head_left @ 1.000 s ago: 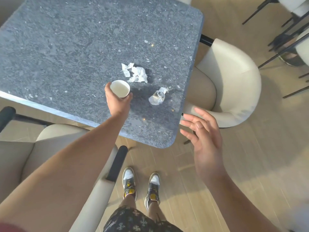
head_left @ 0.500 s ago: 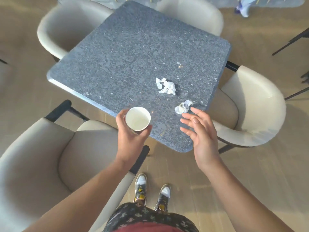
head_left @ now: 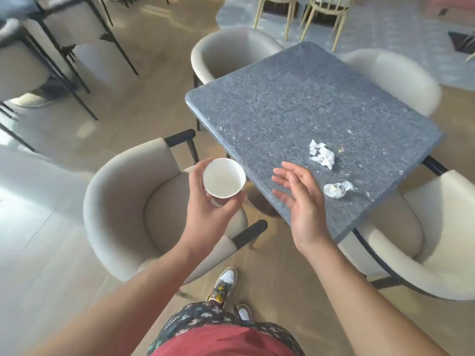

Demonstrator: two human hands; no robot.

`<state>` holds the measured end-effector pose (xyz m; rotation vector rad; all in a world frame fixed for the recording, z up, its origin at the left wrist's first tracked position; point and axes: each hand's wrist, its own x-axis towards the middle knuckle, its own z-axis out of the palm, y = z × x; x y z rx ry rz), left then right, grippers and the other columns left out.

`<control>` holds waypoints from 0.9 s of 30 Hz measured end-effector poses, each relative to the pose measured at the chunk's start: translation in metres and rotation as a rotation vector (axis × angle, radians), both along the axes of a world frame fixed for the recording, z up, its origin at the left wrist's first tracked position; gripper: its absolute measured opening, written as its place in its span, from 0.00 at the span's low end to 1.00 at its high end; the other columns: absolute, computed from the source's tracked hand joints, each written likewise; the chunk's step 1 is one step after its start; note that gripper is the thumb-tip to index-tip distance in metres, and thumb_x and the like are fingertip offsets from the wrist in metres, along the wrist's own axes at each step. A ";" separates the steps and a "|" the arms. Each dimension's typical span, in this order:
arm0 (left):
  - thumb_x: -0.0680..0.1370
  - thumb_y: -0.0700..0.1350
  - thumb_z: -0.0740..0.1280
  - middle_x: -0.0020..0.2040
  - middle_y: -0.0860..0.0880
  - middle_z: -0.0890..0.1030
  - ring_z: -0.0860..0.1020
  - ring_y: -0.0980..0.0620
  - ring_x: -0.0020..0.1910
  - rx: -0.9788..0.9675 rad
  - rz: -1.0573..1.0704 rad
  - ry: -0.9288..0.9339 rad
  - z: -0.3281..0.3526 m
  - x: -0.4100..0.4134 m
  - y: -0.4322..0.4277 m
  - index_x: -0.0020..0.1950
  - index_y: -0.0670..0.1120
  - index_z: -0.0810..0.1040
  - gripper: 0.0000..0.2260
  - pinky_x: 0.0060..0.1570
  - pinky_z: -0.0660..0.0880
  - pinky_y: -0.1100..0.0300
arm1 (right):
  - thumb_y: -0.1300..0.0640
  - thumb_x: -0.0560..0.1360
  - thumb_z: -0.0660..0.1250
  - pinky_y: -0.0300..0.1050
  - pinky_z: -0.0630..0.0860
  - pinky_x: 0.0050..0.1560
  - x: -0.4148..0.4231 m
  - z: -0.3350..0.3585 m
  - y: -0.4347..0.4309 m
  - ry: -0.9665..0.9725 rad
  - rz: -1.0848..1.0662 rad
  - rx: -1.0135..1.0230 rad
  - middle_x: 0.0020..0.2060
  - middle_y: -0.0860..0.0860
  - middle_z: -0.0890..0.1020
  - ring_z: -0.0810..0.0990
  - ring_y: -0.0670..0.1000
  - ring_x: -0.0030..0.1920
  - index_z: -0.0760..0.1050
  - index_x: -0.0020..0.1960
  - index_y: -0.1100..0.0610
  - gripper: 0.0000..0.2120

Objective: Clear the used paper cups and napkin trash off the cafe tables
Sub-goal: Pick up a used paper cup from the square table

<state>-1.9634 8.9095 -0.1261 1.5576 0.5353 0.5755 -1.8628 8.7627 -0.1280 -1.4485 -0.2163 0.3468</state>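
White paper cup (head_left: 223,178), seemingly empty, is in the left hand (head_left: 210,201), whose fingers curl around its wall. It is held off the desk (head_left: 295,111), above the cream armchair (head_left: 123,201). The right hand (head_left: 300,199) holds nothing, its fingers spread and relaxed over the near corner of the desk. I judge the cup is cleared, but two pieces remain: a smaller napkin wad (head_left: 336,189) near the right hand, close to the desk edge, and a larger crumpled napkin (head_left: 322,155) farther in. The floor (head_left: 270,265) between the armchairs is open for standing; the second armchair (head_left: 437,240) is tucked against the right edge.
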 end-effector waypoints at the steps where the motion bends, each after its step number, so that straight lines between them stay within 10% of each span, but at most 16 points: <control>1: 0.74 0.34 0.77 0.63 0.57 0.74 0.78 0.66 0.58 0.002 0.035 -0.005 0.002 -0.012 0.000 0.72 0.46 0.66 0.31 0.52 0.77 0.68 | 0.43 0.78 0.65 0.54 0.79 0.63 -0.007 0.002 0.005 -0.001 0.040 0.004 0.59 0.50 0.85 0.83 0.52 0.62 0.78 0.63 0.50 0.18; 15: 0.76 0.36 0.77 0.68 0.49 0.75 0.80 0.60 0.59 -0.011 0.516 -0.057 0.022 -0.193 0.068 0.72 0.50 0.67 0.30 0.56 0.77 0.64 | 0.45 0.80 0.64 0.53 0.79 0.63 -0.137 0.023 0.144 -0.034 0.527 0.061 0.60 0.55 0.84 0.82 0.52 0.61 0.79 0.64 0.52 0.17; 27: 0.76 0.36 0.76 0.59 0.64 0.79 0.81 0.61 0.55 0.003 0.718 -0.052 0.025 -0.388 0.249 0.72 0.52 0.67 0.30 0.53 0.77 0.64 | 0.45 0.79 0.64 0.52 0.79 0.61 -0.328 0.017 0.369 0.027 0.771 0.091 0.58 0.54 0.84 0.82 0.52 0.61 0.79 0.64 0.54 0.18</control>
